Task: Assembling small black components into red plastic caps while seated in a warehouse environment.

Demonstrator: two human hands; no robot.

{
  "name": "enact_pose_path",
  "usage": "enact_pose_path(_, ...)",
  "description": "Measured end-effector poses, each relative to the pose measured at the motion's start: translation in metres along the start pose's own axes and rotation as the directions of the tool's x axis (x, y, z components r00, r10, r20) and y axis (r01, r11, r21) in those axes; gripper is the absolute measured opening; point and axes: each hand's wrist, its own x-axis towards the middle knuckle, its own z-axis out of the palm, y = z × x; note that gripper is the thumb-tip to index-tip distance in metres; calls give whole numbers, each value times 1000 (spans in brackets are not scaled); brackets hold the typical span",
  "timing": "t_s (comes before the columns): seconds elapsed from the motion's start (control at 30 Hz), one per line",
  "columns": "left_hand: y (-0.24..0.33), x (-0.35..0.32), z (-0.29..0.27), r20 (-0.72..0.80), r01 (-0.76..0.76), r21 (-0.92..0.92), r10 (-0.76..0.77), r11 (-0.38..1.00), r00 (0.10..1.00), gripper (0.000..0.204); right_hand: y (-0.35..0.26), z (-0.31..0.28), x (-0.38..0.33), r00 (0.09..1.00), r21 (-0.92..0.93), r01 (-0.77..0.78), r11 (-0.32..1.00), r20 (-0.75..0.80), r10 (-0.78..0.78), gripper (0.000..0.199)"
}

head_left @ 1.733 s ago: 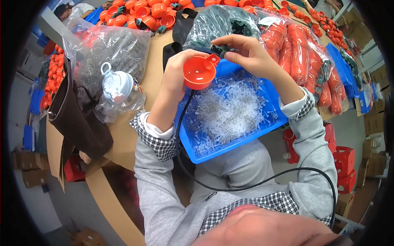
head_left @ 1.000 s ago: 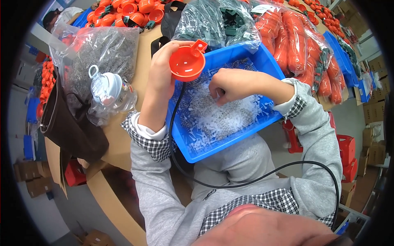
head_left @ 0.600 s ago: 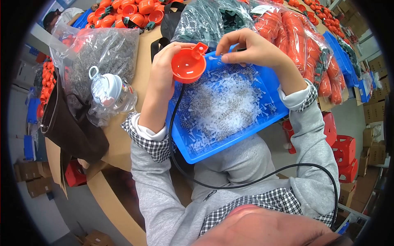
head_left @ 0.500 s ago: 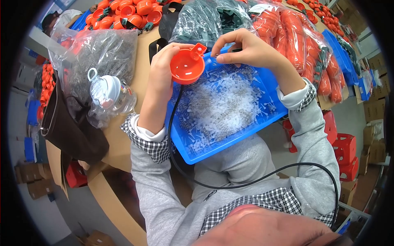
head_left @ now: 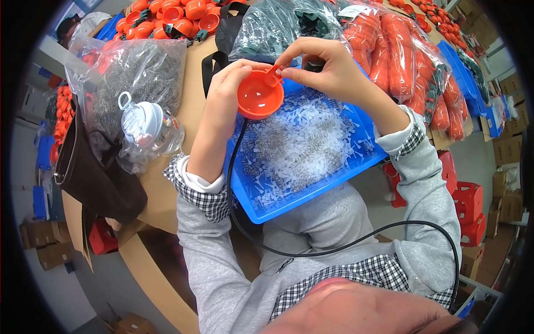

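Observation:
An orange plastic cup (head_left: 259, 101), its hollow side facing up, is held at its left rim by my left hand (head_left: 227, 83). A short orange tab sticks out of the cup's upper right side. At that tab my right hand (head_left: 328, 65) has thumb and index finger closed in a pinch. Whatever lies between those fingertips is too small to make out. Below both hands a blue tray (head_left: 311, 195) rests tilted over my lap, filled with small white plastic pieces (head_left: 328, 147) and grey, spring-like metal bits (head_left: 308, 172).
A clear bag of grey metal pieces (head_left: 150, 69) and a lidded water bottle (head_left: 146, 125) stand left, above a dark brown bag (head_left: 97, 172). Orange cups (head_left: 167, 19) pile up at the back. Bagged orange parts (head_left: 397, 55) lie right. A black cable (head_left: 334, 251) crosses my lap.
My right hand has moved left, bringing its pinched fingertips to the cup's tab. The cup has shifted slightly right and down with my left hand.

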Motion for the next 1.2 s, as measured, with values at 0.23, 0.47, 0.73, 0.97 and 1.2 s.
enact_pose_path(0.23,-1,0,1,12,10,-92,-9,996,1000,38,-4,-4,2,962,146,-268,952,90,257,27)
enact_pose_path(0.47,-3,0,-2,-1,85,-218,-88,972,996,44,-1,-11,6,642,479,-760,440,445,624,42)
enact_pose_path(0.73,6,-6,8,36,179,-134,-176,975,984,43,21,-18,4,778,660,-609,440,391,492,39)
enact_pose_path(0.97,5,-7,12,106,113,-32,-109,993,988,40,17,-19,-1,789,591,-610,529,389,476,37)
enact_pose_path(1.2,5,-4,10,51,115,-127,-109,985,993,46,22,-22,3,815,731,-563,386,416,402,43)
